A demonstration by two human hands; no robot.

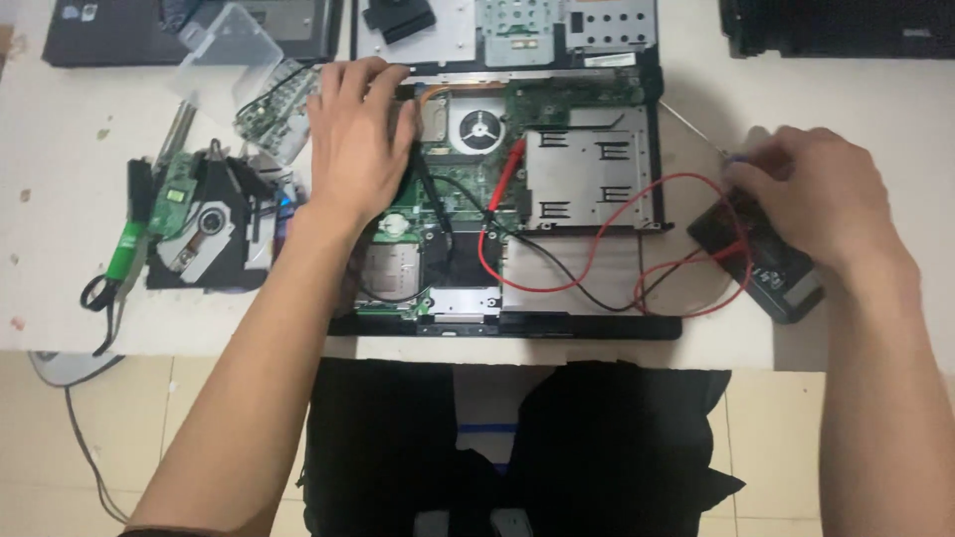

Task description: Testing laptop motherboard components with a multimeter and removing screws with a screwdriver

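Black cloth over the person's lap sits nearest, below the white table (60,298) edge. Just beyond that edge lies the opened laptop base (517,199), lid side off, green board and metal shields bare; this is the landmark.

Across its near half, a red lead (597,239) and a black lead (557,268) loop over the silver plate and run off to the right of the base, toward a dark multimeter (771,264) lying just beside its right edge. Right hand (821,194) rests on top of the meter, fingers curled down over it; the grip itself is hidden, cannot tell what they pinch.

Red probe (509,169) lies tilted on the base's middle, near the round fan (477,127). Left hand (358,134) lies flat on the base's far left corner, fingers spread and pressing down, covering part of the board; a black probe's shaft shows under the palm.

Left of the base: a dismantled optical drive (204,229), a green strip board, a clear plastic cover (234,45). Beyond the base: a grey panel with plates, and dark laptops at both far corners.
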